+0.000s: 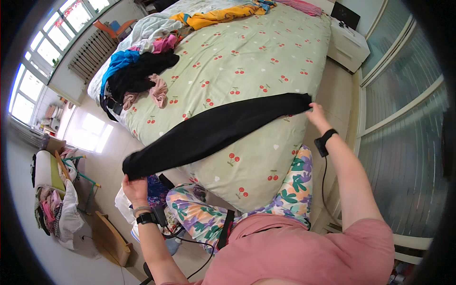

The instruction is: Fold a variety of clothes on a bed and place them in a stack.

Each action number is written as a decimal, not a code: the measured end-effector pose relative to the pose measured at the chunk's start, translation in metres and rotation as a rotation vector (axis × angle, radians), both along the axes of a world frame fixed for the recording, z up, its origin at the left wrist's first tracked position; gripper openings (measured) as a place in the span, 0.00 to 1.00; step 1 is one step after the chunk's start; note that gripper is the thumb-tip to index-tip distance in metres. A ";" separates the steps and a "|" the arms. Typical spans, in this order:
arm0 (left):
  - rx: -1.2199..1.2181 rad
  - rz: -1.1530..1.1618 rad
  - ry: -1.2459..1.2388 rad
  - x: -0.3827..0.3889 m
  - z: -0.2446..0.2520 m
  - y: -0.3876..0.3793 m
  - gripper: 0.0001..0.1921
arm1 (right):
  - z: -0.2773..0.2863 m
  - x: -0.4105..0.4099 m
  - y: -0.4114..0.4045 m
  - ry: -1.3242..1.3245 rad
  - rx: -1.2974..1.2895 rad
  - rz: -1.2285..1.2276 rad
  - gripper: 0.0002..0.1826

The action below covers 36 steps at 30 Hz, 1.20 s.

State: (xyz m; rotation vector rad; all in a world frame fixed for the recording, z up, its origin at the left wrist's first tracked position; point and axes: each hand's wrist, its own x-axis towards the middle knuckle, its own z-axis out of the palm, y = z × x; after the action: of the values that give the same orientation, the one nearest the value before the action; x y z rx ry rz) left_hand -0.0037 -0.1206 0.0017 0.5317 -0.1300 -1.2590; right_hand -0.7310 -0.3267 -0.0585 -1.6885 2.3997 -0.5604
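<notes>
A long black garment [210, 131], perhaps folded trousers or leggings, stretches slantwise across the near part of the bed. My left hand [134, 190] grips its near-left end, which hangs past the mattress edge. At the opposite end, my right hand [317, 114] pinches a corner near the bed's right side. The middle of the cloth lies over or just above a pale green bedsheet [245, 71] printed with red cherries; I cannot tell how much of it touches. Both wrists carry black straps with cabled devices.
A heap of clothes [135, 74], black, blue and pink, lies at the bed's left edge. Farther back is a yellow cloth [217, 16]. A white nightstand [347, 42] and sliding glass doors [402, 107] stand right. Clothes hang over furniture [57, 203] at left.
</notes>
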 end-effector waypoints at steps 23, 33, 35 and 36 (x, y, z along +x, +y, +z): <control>0.364 0.260 0.112 0.054 -0.058 0.025 0.19 | 0.001 0.180 0.042 0.134 -0.327 0.910 0.20; 0.259 0.165 0.116 0.066 -0.090 0.042 0.18 | 0.033 0.103 -0.050 0.362 0.005 0.436 0.22; 0.334 0.234 0.140 0.055 -0.082 0.035 0.19 | 0.029 0.149 -0.048 0.230 -0.068 0.672 0.22; 0.351 0.261 0.140 0.052 -0.078 0.034 0.19 | 0.027 0.176 -0.045 0.211 -0.080 0.764 0.24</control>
State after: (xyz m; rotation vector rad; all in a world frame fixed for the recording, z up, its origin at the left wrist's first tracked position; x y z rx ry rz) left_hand 0.0479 -0.0864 -0.0761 0.7344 0.2753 -1.0623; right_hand -0.5548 -0.3721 -0.0312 -2.5789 1.6248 -0.3594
